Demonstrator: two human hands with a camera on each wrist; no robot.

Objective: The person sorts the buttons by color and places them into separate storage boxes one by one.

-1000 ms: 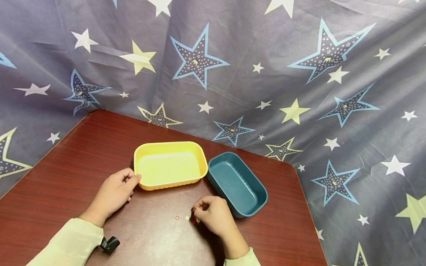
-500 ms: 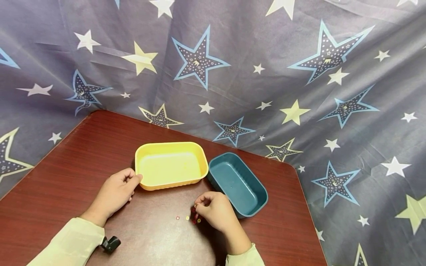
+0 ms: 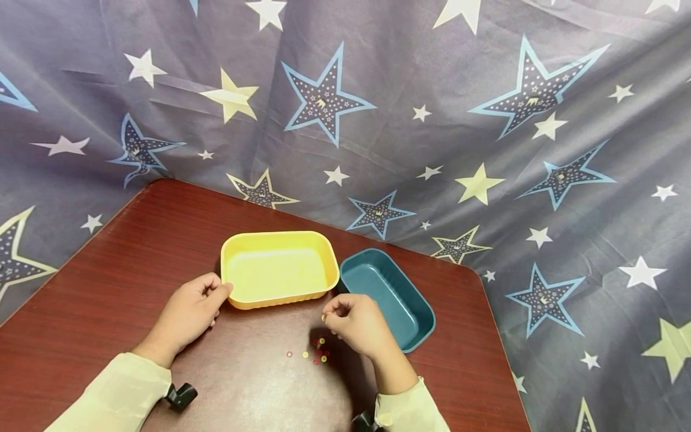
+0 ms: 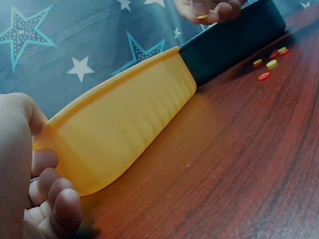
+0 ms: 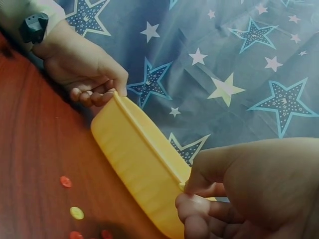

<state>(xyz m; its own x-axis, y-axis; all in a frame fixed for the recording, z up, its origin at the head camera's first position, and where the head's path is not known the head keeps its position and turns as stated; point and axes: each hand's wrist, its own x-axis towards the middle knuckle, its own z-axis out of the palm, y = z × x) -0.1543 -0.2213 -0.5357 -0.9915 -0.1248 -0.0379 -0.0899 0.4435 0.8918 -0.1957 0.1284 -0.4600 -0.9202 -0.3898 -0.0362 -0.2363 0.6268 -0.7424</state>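
My left hand (image 3: 189, 312) pinches the front left corner of a yellow plastic bin (image 3: 286, 298), with the thumb at the rim in the left wrist view. My right hand (image 3: 358, 324) is raised above the table, in front of a dark teal bin (image 3: 426, 318). Between its thumb and fingertips is a small yellow button (image 4: 202, 17). Below that hand lie several small red and yellow buttons, among them a yellow button (image 3: 305, 354) and a red button (image 3: 289, 354) a little apart to the left.
The reddish-brown wooden table (image 3: 162, 240) carries both bins, which stand side by side, nearly touching. A star-patterned curtain (image 3: 388, 150) hangs close behind the table. Each sleeve bears a black wrist device, like the one on the left wrist (image 3: 180, 396).
My right hand has lifted off the pile and moved slightly back and right with a yellow button, uncovering the buttons beneath. My left hand stays on the yellow bin.
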